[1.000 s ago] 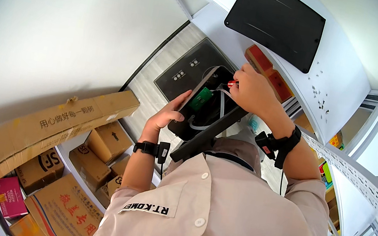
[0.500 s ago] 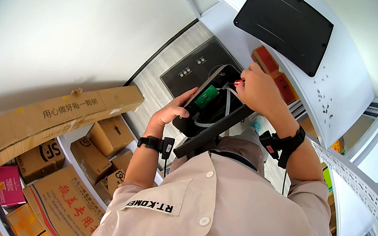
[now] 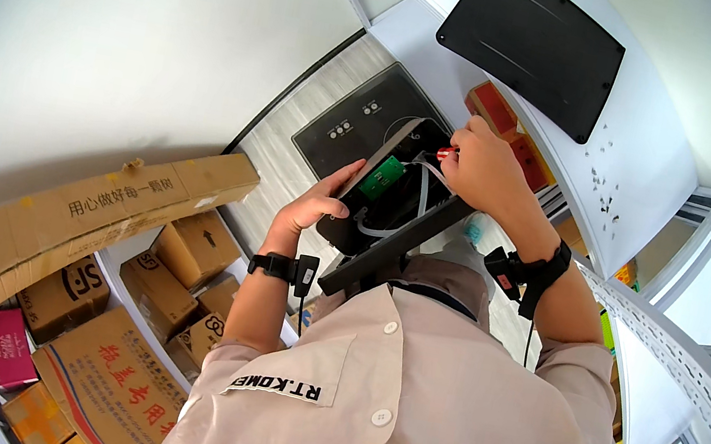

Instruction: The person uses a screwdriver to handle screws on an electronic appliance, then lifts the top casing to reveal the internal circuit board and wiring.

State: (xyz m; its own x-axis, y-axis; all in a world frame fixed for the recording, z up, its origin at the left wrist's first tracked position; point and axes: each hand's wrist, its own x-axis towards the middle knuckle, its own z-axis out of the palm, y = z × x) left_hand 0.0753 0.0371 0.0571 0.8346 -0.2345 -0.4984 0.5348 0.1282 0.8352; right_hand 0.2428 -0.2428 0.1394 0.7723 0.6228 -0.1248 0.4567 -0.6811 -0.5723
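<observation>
An opened black housing (image 3: 337, 234) is tilted in front of my body, with a green circuit board (image 3: 381, 177) and pale flat cables (image 3: 422, 198) showing inside. My left hand (image 3: 317, 204) grips the housing's left side, fingers along the outer edge and thumb over the rim. At the far end, my right hand (image 3: 485, 164) is closed around a small red-handled tool (image 3: 446, 153), held over the housing's inside. The tool's tip and exact kind are hidden by the fingers and shadow. Both wrists wear black straps with small modules.
A black panel (image 3: 533, 49) and several scattered screws (image 3: 606, 192) lie on the white table (image 3: 660, 143). Beyond the housing, a dark plate with round openings (image 3: 344, 125) lies low down. Cardboard boxes (image 3: 197, 246) and a long carton (image 3: 104, 220) fill the left; red-topped boxes (image 3: 528, 162) sit under the table.
The whole view has shifted slightly, so everything sits a little farther left. Both hands keep the same hold on the housing and the red-handled tool.
</observation>
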